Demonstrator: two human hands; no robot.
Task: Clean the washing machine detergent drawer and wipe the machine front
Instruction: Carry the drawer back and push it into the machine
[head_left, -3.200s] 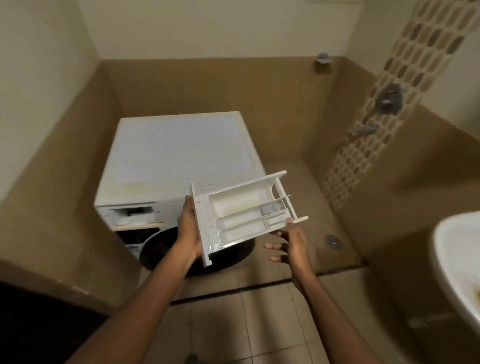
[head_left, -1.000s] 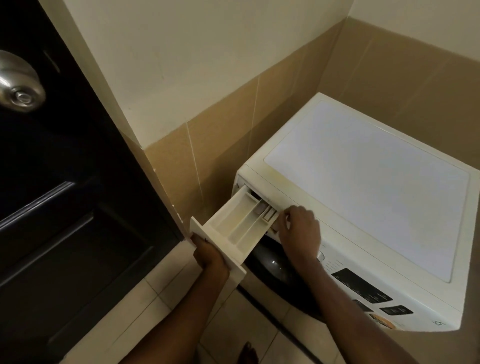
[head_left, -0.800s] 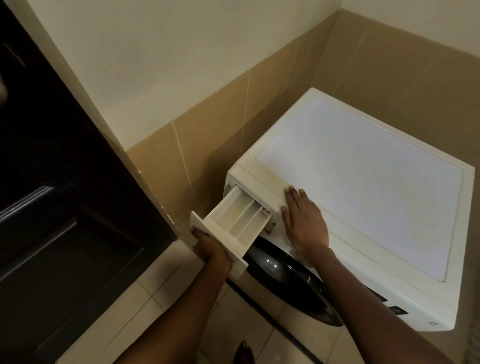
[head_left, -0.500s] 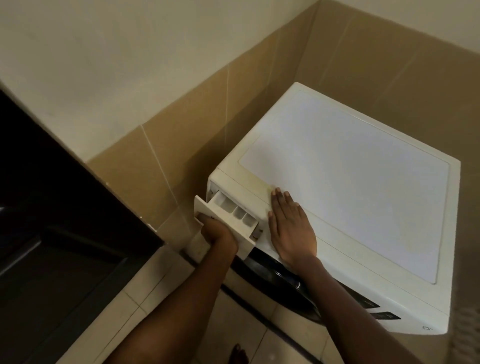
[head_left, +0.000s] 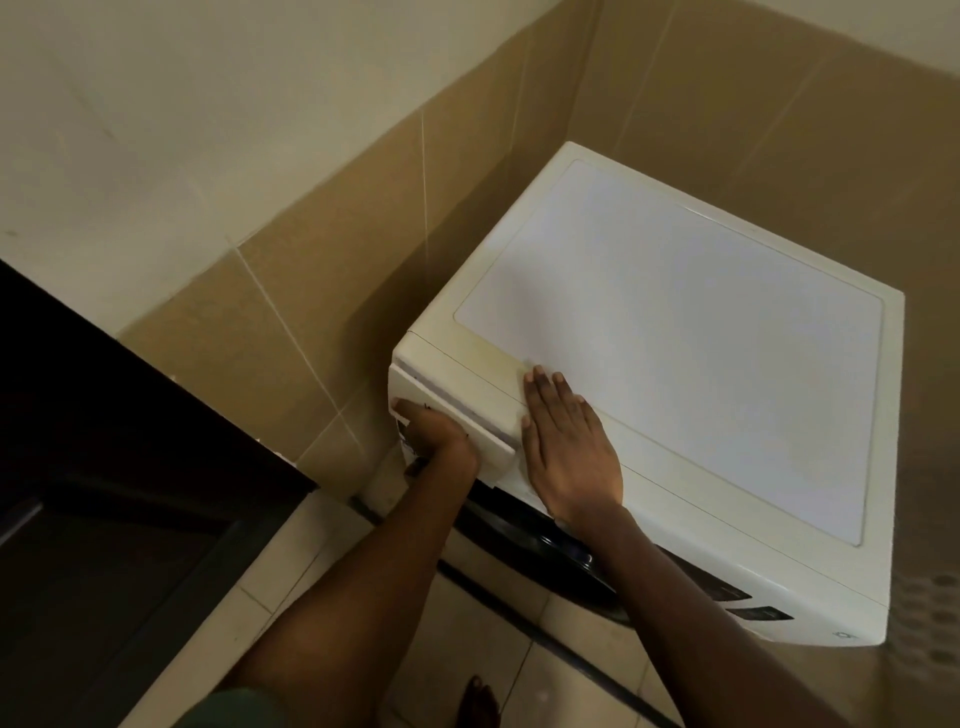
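Bare foot on tiled floor at lower centre, left hand curled on the detergent drawer, nearly shut in the washing machine, right hand flat and empty on its top edge, tan tiled wall behind.

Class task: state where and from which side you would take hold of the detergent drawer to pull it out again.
Grip the detergent drawer by its front panel's lower edge, coming from the front and below, where the left hand sits now. It is nearly flush, so nothing else protrudes.
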